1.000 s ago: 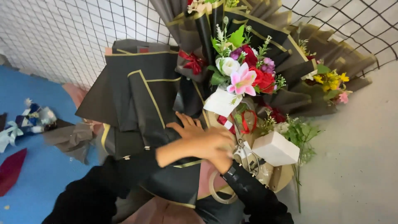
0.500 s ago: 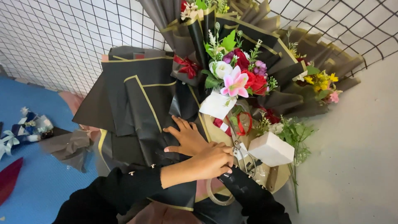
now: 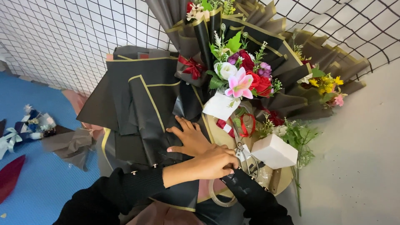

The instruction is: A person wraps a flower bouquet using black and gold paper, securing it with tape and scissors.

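Black wrapping paper with gold edges (image 3: 141,104) lies folded in layers in front of me. My right hand (image 3: 188,135) rests flat on it, fingers spread and pointing left. My left hand (image 3: 213,162) crosses over the right wrist with its fingers curled; I see nothing in them. Both arms wear black sleeves. Just right of my hands lie scissors (image 3: 241,146) with a red ribbon loop (image 3: 246,125) and a small white box (image 3: 273,151). A bouquet of pink, red and white flowers (image 3: 239,79) stands behind, wrapped in dark paper.
A second dark-wrapped bouquet with yellow flowers (image 3: 325,85) lies at the right on a pale surface. A wire grid (image 3: 62,37) runs along the back. A clear tape roll (image 3: 217,196) sits near me. Ribbon scraps (image 3: 25,127) and crumpled paper (image 3: 68,143) lie on the blue mat at the left.
My right hand has flattened and spread a little further left on the black paper. My left hand stays over the right wrist. The view has shifted slightly.
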